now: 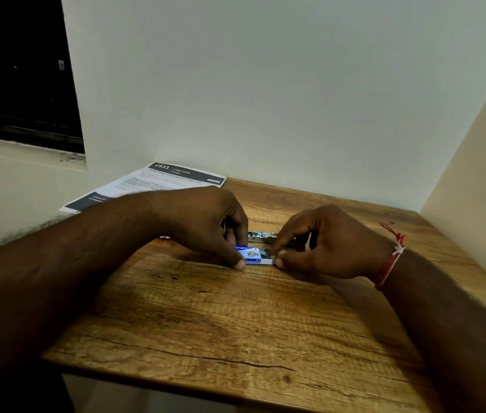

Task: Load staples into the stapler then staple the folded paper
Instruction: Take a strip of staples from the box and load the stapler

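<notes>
A small blue and white staple box (250, 254) lies on the wooden table (206, 317). My left hand (206, 222) pinches the box's blue sleeve between thumb and fingers. My right hand (325, 245) grips the white inner tray (268, 259) at the box's right end, where it is slid partly out and shows metal staples. Just behind the box, a metal stapler (261, 235) lies on the table, mostly hidden by both hands. A printed paper (152, 181) rests at the table's back left corner, partly under my left forearm.
Walls close the table in at the back and on the right. A dark window (18, 70) with a sill sits at the left. The table's front edge (176, 380) runs near the bottom of the view. A red thread band circles my right wrist.
</notes>
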The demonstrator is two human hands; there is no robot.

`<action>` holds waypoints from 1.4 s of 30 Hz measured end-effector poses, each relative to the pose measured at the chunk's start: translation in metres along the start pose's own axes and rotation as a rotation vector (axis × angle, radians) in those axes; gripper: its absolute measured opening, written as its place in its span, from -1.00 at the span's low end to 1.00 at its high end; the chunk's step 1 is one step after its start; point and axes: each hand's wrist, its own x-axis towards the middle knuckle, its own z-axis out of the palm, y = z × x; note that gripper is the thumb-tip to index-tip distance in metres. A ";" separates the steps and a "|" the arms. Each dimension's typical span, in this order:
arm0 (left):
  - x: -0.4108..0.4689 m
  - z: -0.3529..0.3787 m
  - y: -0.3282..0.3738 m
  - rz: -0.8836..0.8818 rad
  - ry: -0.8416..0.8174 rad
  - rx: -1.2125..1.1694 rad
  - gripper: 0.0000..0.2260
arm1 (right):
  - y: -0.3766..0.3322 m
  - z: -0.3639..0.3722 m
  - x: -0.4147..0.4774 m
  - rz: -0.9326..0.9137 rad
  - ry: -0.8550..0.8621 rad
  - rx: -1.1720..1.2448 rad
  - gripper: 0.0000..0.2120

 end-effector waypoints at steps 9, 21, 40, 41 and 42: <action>-0.001 0.000 -0.001 0.018 0.007 -0.001 -0.74 | 0.000 0.001 0.001 0.005 0.003 0.001 -0.94; -0.002 0.000 0.001 0.005 0.004 0.006 -0.73 | -0.002 0.006 0.003 0.057 0.004 0.066 -0.95; -0.003 -0.001 0.003 0.004 -0.001 0.017 -0.73 | 0.003 0.008 0.005 0.131 0.034 0.265 -0.94; -0.003 -0.001 0.003 0.004 0.000 0.017 -0.73 | 0.002 0.008 0.005 0.126 0.036 0.263 -0.94; -0.003 -0.001 0.003 0.002 0.002 0.015 -0.73 | 0.002 0.007 0.004 0.121 0.034 0.258 -0.95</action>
